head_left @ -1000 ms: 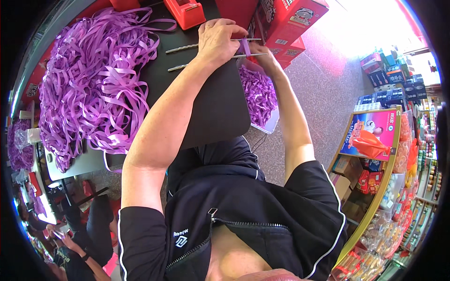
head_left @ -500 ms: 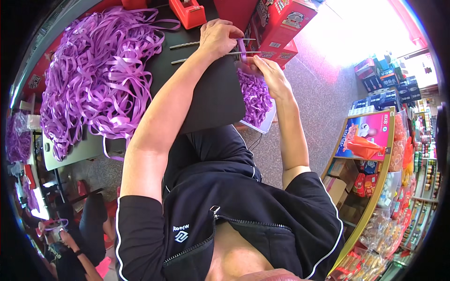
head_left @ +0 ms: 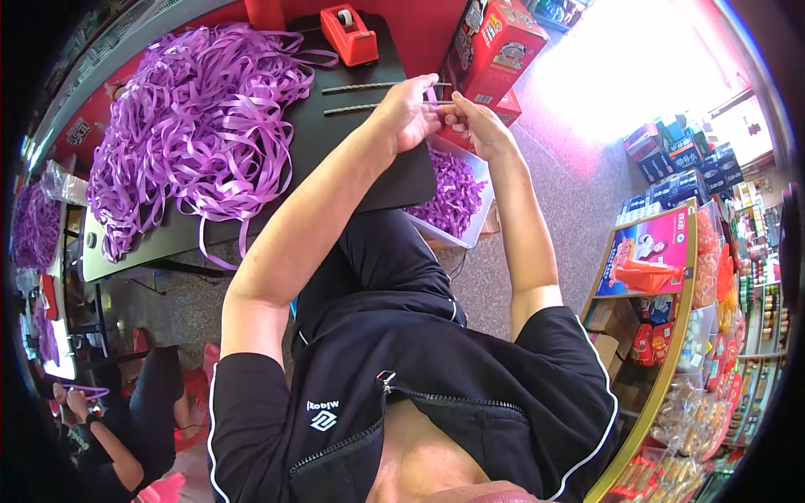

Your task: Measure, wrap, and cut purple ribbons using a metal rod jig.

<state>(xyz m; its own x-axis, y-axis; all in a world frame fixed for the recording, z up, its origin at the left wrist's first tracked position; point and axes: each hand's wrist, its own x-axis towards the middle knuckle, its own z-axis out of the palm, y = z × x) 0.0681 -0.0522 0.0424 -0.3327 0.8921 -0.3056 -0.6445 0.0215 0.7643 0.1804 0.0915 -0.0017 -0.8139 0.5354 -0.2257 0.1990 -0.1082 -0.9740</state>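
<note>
Two thin twisted metal rods (head_left: 356, 87) lie parallel, sticking out past the table's right edge. A short purple ribbon (head_left: 432, 95) is looped at their free ends. My left hand (head_left: 415, 117) is at the rods, palm partly turned up, its fingers curled around the ribbon. Facing it from the right, my right hand (head_left: 480, 127) pinches at the rod ends, where the ribbon is mostly hidden by the fingertips. Below both hands stands a whitish plastic bin (head_left: 480, 220) full of small purple ribbon pieces (head_left: 453, 197). A large heap of long purple ribbons (head_left: 193, 134) covers the table's left side.
An orange-red tape dispenser (head_left: 349, 38) stands at the back of the dark table (head_left: 369, 180). Red boxes (head_left: 503, 50) are stacked beyond my hands. Shop shelves (head_left: 646, 335) with packaged goods line the right. At lower left, another person's hands (head_left: 77, 404) hold a purple ribbon.
My left hand has turned from back-up to palm partly up beside the ribbon. My right hand has moved up close to the rod ends. The view has shifted slightly, showing more of the bin.
</note>
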